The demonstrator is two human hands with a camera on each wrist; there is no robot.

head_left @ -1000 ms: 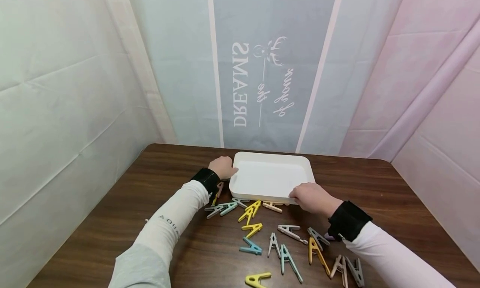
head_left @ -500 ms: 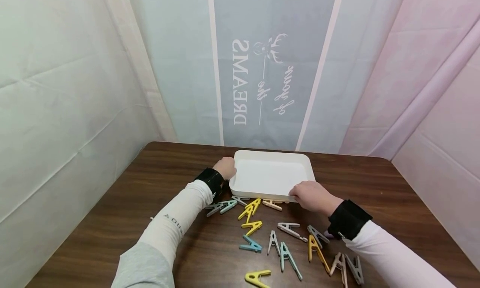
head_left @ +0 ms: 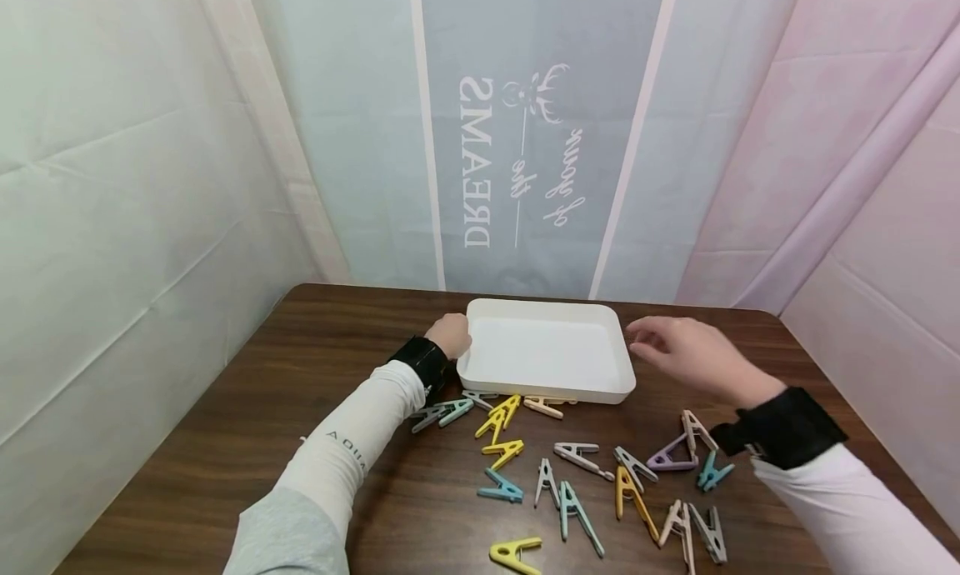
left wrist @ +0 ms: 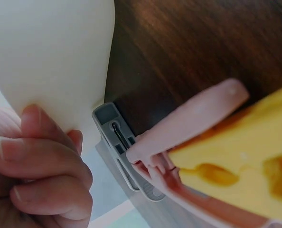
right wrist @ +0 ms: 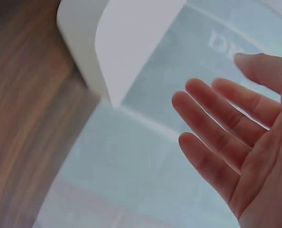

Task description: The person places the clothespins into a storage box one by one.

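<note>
A shallow white tray [head_left: 551, 357] sits toward the back of the wooden table. My left hand [head_left: 450, 335] grips its left edge; in the left wrist view, curled fingers [left wrist: 46, 161] lie against the tray's outer wall [left wrist: 60, 61]. Just off the tray's right edge hovers my right hand [head_left: 686, 352], holding nothing. The right wrist view shows its fingers [right wrist: 221, 137] extended and apart from the tray [right wrist: 77, 42]. Close to my left hand lie a grey clothespin [left wrist: 115, 128], a pink clothespin [left wrist: 193, 118] and a yellow clothespin [left wrist: 240, 147].
Several clothespins are scattered in front of the tray, among them a blue one [head_left: 501, 486], an orange one [head_left: 633, 500] and a purple one [head_left: 672, 458]. A yellow clothespin [head_left: 516, 552] lies nearest me. Hanging cloth [head_left: 540, 183] stands behind the table [head_left: 352, 325].
My right hand has let go of the tray's front right corner and moved right and back, uncovering purple and teal clothespins. The left hand shifted slightly right along the tray's edge earlier, then stayed.
</note>
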